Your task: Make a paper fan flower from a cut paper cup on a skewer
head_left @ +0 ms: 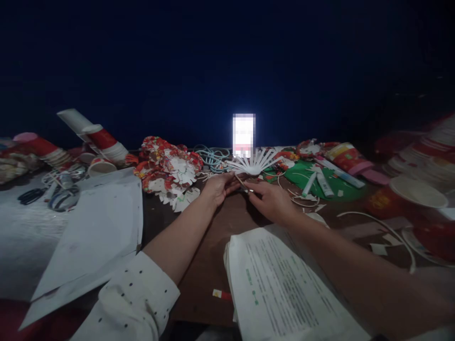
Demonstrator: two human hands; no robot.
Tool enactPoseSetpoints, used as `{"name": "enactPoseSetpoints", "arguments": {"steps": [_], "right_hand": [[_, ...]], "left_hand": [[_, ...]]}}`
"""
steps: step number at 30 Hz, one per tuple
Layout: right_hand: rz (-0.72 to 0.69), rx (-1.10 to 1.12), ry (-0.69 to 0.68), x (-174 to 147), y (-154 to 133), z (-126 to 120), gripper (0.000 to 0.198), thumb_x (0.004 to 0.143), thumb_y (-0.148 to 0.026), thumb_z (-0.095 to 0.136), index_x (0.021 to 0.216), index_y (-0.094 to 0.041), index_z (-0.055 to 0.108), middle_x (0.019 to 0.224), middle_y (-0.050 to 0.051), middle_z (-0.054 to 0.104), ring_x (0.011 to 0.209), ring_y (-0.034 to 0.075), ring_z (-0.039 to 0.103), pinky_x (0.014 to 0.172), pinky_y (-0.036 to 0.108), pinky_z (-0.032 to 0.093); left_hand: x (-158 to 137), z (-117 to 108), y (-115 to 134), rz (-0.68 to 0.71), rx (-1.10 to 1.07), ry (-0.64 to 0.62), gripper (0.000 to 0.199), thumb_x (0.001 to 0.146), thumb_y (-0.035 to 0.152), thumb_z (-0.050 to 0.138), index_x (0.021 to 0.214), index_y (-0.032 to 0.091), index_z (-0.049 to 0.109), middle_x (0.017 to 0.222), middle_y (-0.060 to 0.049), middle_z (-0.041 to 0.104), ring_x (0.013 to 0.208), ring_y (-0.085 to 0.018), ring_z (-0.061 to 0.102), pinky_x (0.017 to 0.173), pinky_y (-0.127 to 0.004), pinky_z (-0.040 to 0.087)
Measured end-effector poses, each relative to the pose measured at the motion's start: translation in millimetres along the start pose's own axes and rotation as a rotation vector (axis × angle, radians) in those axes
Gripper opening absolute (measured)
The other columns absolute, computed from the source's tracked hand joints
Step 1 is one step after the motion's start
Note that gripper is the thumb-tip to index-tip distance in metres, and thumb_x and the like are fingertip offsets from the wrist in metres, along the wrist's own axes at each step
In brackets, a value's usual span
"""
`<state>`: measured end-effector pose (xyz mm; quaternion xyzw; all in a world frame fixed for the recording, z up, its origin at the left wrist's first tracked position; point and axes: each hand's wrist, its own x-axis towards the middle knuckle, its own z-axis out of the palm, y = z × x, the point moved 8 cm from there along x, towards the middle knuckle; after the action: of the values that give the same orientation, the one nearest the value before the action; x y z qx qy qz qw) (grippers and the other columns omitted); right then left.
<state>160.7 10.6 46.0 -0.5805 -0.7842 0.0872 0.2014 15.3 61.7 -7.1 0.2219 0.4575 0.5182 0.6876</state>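
Near the middle of the table my left hand (220,187) is closed, its fingertips at one end of a thin brown strip (241,180). The other end of this strip is pinched by my right hand (272,201), which comes in from the right. Just beyond the fingertips is a white paper cup cut into narrow strips (253,166), spread like a fan. Whether my fingers touch this cut cup I cannot tell.
Stacked paper cups (104,144) lean at the left, near white sheets (95,227). Red and white paper cuttings (170,163) lie behind my left arm. Printed pages (280,279) lie in front; glue sticks (323,182) rest on green material (298,173). A bright blurred screen (243,132) stands behind.
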Motion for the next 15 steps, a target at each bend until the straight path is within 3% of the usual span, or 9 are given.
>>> {"name": "enactPoseSetpoints", "arguments": {"steps": [5, 10, 15], "right_hand": [[0.049, 0.203, 0.04, 15.9, 11.2, 1.0, 0.036, 0.096, -0.039, 0.051, 0.119, -0.026, 0.076, 0.113, 0.005, 0.077, 0.101, 0.022, 0.07, 0.086, 0.03, 0.051], [0.153, 0.344, -0.055, 36.4, 14.7, 10.2, 0.033, 0.095, -0.028, 0.051, 0.103, -0.018, 0.081, 0.101, 0.005, 0.08, 0.095, 0.021, 0.072, 0.082, 0.027, 0.05], [0.269, 0.457, -0.061, 40.2, 20.4, 16.0, 0.028, 0.089, -0.021, 0.056, 0.101, -0.017, 0.081, 0.095, 0.004, 0.08, 0.089, 0.019, 0.072, 0.082, 0.026, 0.051]], "left_hand": [[-1.0, 1.3, -0.7, 0.001, 0.045, 0.012, 0.013, 0.089, 0.006, 0.059, 0.079, 0.009, 0.068, 0.077, -0.009, 0.075, 0.066, -0.014, 0.071, 0.077, -0.027, 0.061], [-0.8, 4.4, -5.0, -0.025, 0.095, -0.008, 0.013, 0.088, 0.008, 0.061, 0.078, 0.009, 0.068, 0.079, -0.011, 0.076, 0.069, -0.015, 0.073, 0.07, -0.024, 0.06], [-1.3, 3.8, -7.5, -0.047, 0.12, 0.006, 0.006, 0.086, 0.007, 0.065, 0.081, 0.009, 0.069, 0.078, -0.011, 0.076, 0.069, -0.016, 0.072, 0.07, -0.025, 0.06]]}}
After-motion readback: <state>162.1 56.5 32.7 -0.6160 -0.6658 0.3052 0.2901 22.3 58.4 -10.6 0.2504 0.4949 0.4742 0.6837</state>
